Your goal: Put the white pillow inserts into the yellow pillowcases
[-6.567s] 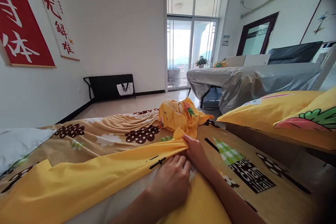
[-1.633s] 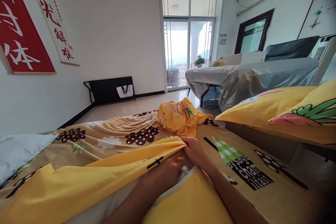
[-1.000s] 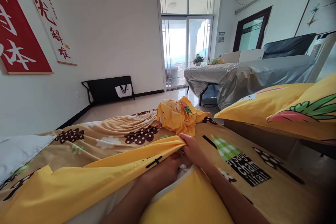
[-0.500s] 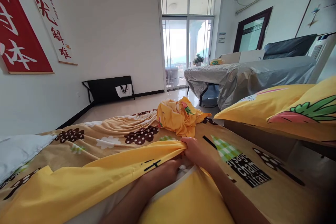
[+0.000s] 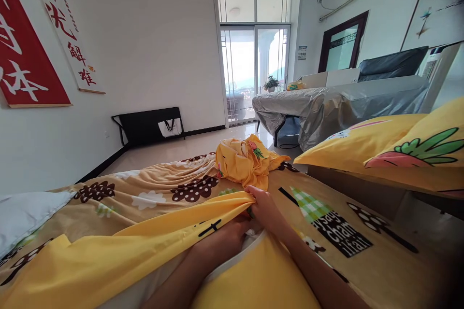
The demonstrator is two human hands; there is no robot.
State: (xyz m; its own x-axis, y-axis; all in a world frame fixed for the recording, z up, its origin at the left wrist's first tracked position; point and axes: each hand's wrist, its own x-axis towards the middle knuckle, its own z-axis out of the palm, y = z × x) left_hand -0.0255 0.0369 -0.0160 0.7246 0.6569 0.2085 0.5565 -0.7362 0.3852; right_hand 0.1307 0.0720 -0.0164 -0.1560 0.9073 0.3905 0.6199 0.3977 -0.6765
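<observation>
My right hand (image 5: 266,208) pinches the corner of a yellow duvet cover (image 5: 119,246) spread across the bed. My left hand (image 5: 225,237) reaches inside the cover's opening; its fingers are tucked under the yellow fabric beside a strip of white filling (image 5: 253,236). The two hands touch at the corner. A crumpled yellow cloth (image 5: 244,160) with a carrot print lies just beyond them on the patterned bed sheet (image 5: 340,231).
Two yellow pillows (image 5: 391,147) sit on a ledge at the right. A white quilt corner (image 5: 25,212) lies at the left. Beyond the bed are a covered table (image 5: 326,106), a black rack (image 5: 148,123) by the wall and a glass balcony door (image 5: 253,72).
My left hand slid from lying on top of the fabric to inside the cover's opening. My right hand kept its pinch on the corner. The view shifted slightly.
</observation>
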